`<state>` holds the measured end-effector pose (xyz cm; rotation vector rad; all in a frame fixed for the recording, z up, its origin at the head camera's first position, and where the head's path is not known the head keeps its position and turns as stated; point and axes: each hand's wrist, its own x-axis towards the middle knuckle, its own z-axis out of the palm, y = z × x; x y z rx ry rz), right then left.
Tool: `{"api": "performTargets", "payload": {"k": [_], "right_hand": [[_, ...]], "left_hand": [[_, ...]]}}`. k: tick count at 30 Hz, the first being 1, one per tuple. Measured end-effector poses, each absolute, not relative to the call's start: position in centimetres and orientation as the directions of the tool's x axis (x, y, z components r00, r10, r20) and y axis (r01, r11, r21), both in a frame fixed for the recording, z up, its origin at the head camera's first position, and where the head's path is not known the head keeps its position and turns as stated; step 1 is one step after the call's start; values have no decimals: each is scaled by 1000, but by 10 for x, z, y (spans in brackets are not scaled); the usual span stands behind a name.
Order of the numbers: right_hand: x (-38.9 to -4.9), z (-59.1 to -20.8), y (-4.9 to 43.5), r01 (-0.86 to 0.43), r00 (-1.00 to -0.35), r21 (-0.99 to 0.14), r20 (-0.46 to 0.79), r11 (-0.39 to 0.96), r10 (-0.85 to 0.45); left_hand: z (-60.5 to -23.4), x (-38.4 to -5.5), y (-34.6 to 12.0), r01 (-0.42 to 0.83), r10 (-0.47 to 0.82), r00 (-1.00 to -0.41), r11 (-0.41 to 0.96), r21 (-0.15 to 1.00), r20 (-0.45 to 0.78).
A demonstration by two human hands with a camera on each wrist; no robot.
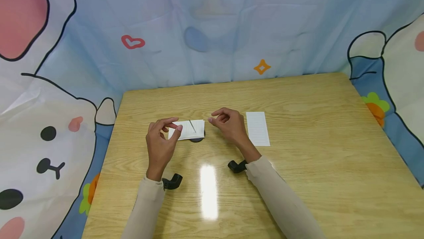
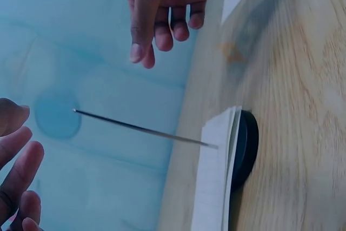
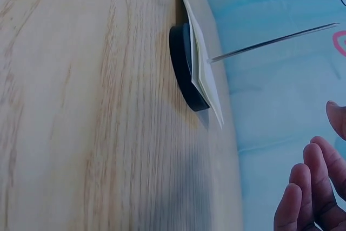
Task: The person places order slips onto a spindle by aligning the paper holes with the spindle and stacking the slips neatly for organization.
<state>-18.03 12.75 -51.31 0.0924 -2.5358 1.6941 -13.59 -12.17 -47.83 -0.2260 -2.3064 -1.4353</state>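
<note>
A bill spike stands upright on the table, its thin metal rod (image 2: 140,129) rising through several lined paper slips (image 1: 185,130). Below the slips its round black base (image 3: 181,60) shows in part. My left hand (image 1: 160,143) hovers at the left of the slips, thumb and fingers apart around nothing. Just right of the spike, my right hand (image 1: 232,125) is raised with loosely bent fingers and holds nothing. In the left wrist view, the rod's bare tip points between the two hands.
A single lined paper slip (image 1: 257,128) lies flat on the wooden table (image 1: 331,150), right of my right hand. Behind the table hangs a blue cartoon-print cloth (image 1: 281,22). Black wrist-camera mounts (image 1: 173,181) stick out at both cuffs.
</note>
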Motion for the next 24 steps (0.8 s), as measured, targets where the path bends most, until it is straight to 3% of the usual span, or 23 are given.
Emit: {"api": "performTargets", "payload": {"k": [24], "right_hand": [[-172, -510, 157, -101, -989, -915, 134, 391, 60]], "left_hand": [[-471, -127, -89, 426, -9, -877, 451, 784, 481]]}}
